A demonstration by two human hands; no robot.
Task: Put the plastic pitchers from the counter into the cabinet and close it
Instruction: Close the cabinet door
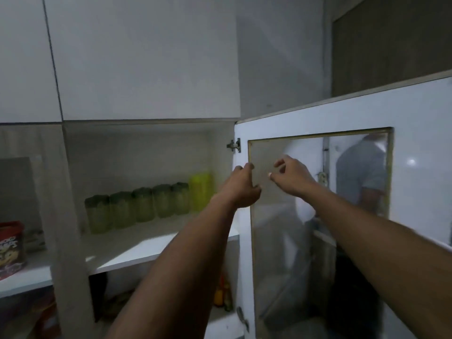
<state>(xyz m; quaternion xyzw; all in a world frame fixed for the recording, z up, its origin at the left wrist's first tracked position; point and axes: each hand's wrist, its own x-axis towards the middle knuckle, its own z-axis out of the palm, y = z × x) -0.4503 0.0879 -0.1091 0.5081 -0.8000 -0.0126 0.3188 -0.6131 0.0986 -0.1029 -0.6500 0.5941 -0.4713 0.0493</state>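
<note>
The cabinet stands open, its white glass-paned door (413, 133) swung out to the right. On the upper shelf (137, 248) several green plastic pitchers (144, 204) stand in a row along the back, with a brighter yellow-green one (201, 190) at the right end. My left hand (241, 188) is raised in front of the door's hinge side, fingers curled and empty. My right hand (289, 176) hovers just beside it before the glass pane, fingers bent and apart, holding nothing. Whether either hand touches the door I cannot tell.
A red cereal box (11, 249) sits in the neighbouring compartment at the left. Bottles (223, 293) stand on the lower shelf. A metal hinge (234, 145) joins door and frame. White upper cabinet fronts (137, 57) hang above. A person's reflection shows in the glass.
</note>
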